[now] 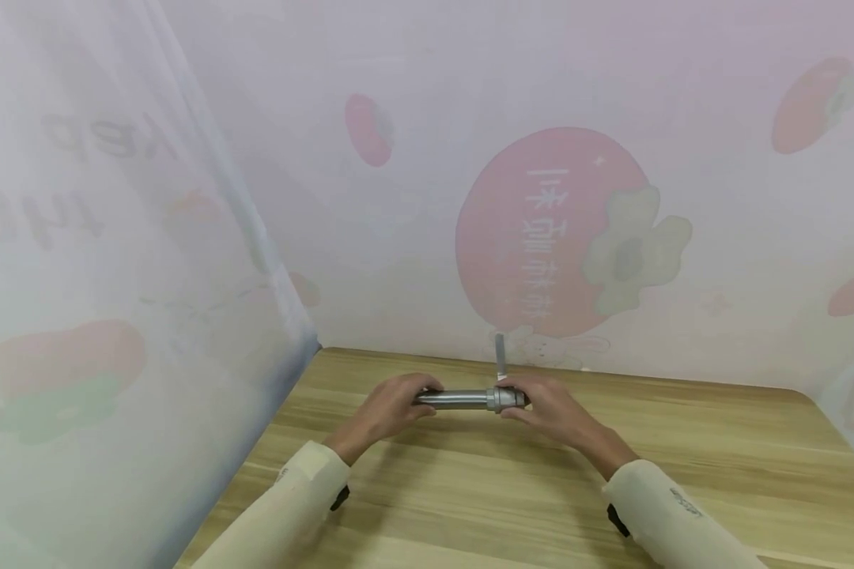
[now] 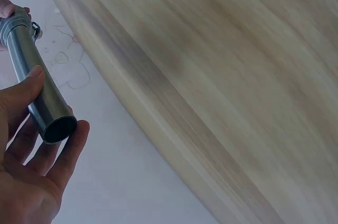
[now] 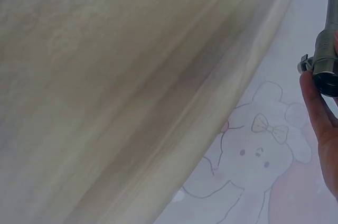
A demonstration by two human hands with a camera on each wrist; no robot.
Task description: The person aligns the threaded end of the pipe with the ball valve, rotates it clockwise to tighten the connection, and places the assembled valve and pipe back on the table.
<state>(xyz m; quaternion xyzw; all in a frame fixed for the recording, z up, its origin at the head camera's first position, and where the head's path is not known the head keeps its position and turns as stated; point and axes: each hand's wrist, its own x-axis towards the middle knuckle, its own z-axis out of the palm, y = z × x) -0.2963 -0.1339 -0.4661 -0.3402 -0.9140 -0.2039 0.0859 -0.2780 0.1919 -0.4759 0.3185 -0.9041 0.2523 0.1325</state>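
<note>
A shiny metal pipe (image 1: 462, 400) is held crosswise between both hands, above the wooden table. My left hand (image 1: 391, 405) pinches its plain left end, thumb on one side and fingers on the other; the left wrist view shows that the pipe's end (image 2: 59, 129) is hollow. At the other end sits a thicker ribbed pipe fitting (image 1: 501, 399), gripped by my right hand (image 1: 551, 407) between thumb and fingers. The fitting (image 3: 325, 65) has an open round mouth and a small lug on its side in the right wrist view. Part of it is hidden by the fingers.
A narrow grey strip (image 1: 500, 356) shows just behind the fitting, near the table's far edge. The wood-grain table (image 1: 683, 442) extends to both sides. White printed curtains (image 1: 398, 237) with fruit pictures hang behind and at the left.
</note>
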